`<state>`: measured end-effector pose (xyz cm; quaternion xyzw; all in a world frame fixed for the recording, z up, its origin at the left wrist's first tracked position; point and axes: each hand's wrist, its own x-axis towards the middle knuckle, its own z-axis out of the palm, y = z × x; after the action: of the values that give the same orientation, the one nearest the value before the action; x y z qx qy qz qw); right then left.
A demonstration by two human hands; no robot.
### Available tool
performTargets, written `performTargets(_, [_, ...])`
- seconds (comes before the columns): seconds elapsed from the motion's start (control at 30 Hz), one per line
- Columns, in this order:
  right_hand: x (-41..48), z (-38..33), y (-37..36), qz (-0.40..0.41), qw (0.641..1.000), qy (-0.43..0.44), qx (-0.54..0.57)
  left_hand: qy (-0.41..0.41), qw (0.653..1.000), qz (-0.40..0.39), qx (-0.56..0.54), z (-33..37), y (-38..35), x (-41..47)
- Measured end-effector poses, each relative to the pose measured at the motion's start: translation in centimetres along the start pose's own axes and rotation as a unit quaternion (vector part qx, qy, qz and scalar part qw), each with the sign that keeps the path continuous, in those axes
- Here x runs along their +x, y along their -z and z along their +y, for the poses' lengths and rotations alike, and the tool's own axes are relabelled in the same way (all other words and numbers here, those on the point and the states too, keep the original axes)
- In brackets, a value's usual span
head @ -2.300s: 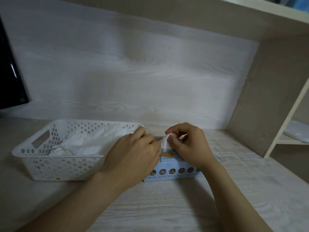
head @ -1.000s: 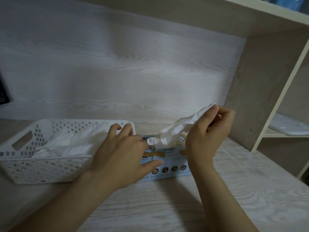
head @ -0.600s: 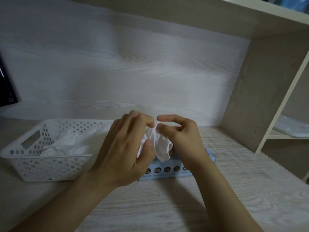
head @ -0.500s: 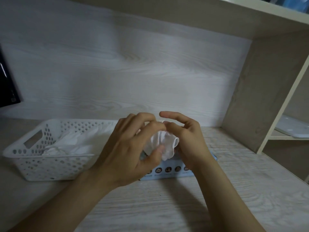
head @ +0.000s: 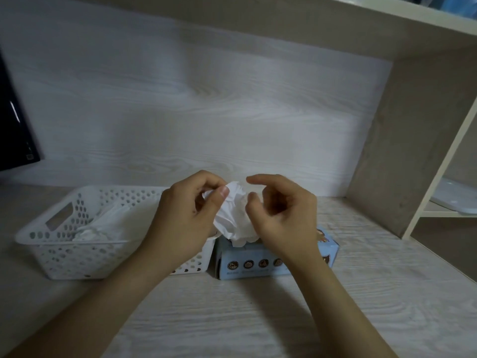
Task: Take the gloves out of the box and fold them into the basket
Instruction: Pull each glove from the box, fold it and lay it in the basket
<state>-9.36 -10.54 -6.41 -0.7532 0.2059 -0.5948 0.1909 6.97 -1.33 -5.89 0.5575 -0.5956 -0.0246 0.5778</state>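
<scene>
A crumpled white glove (head: 233, 215) hangs between my hands above the light blue glove box (head: 255, 264). My left hand (head: 185, 223) pinches its upper left part between thumb and fingers. My right hand (head: 284, 218) curls against the glove's right side, with the thumb touching it and the forefinger lifted off. The white perforated basket (head: 51, 244) stands to the left of the box, touching it, and holds several white gloves (head: 103, 226). My left hand hides the basket's right end.
A pale wooden desk (head: 258, 319) carries everything. A wooden back panel rises behind. A shelf upright (head: 413, 140) stands at the right, with a white flat object (head: 454, 200) on the low shelf beyond it. A dark screen edge (head: 15, 135) shows at far left.
My right hand pulled a glove up out of the box. Then both hands came together and bunched it into a wad above the box. My right forefinger has now lifted off it.
</scene>
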Motion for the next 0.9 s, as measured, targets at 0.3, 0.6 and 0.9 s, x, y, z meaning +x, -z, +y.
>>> performTargets(0.3, [0.1, 0.3, -0.3, -0.168, 0.982, -0.052, 0.071, 0.046, 0.992, -0.063, -0.098, 0.3, 1.1, 0.8])
performTargets(0.6, [0.3, -0.6, 0.3, -0.154, 0.970, -0.084, 0.170, 0.107, 0.989, -0.006, -0.105, -0.1, 1.4, 1.0])
performTargets(0.9, [0.2, -1.8, 0.3, -0.218, 0.859, -0.251, 0.389, 0.098, 0.989, 0.056, -0.097, -0.7, 2.5, 1.5])
